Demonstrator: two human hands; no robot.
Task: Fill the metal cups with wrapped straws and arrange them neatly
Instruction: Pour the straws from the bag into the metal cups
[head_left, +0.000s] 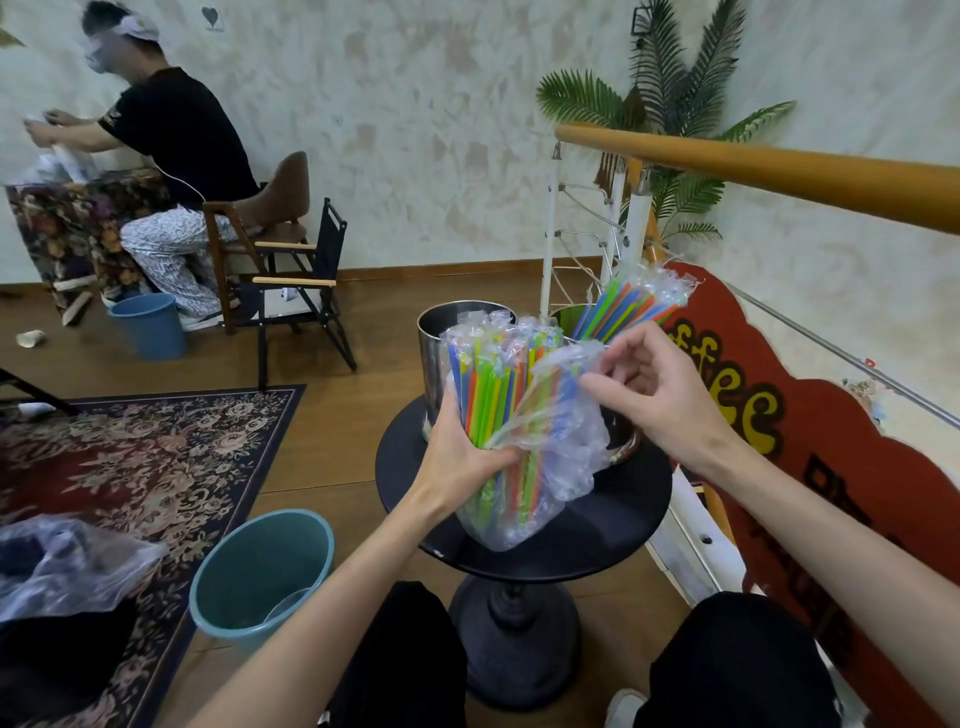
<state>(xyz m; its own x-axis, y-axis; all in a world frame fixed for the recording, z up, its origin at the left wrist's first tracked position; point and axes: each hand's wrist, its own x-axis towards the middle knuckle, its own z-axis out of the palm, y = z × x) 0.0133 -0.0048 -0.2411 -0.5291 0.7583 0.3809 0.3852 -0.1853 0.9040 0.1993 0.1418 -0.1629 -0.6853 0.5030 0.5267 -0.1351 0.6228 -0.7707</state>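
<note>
- Left hand (457, 457) grips straw bundle (493, 395) mid-length; light, stiff, slippery wrappers.
- Right hand (649, 384) pinches loose plastic bag (566, 457).
- Best hold: bundle's middle, squeezed firmly.

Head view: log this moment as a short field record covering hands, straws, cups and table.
left hand: left hand grips the straw bundle low down, holding it upright
right hand: right hand pinches the clear plastic bag around the bundle near its top
left cup: left metal cup stands behind the bundle; its contents are hidden
right cup: right metal cup already holds wrapped straws, leaning right
table: round black table carries both cups
floor: teal bin stands left of the table
</note>
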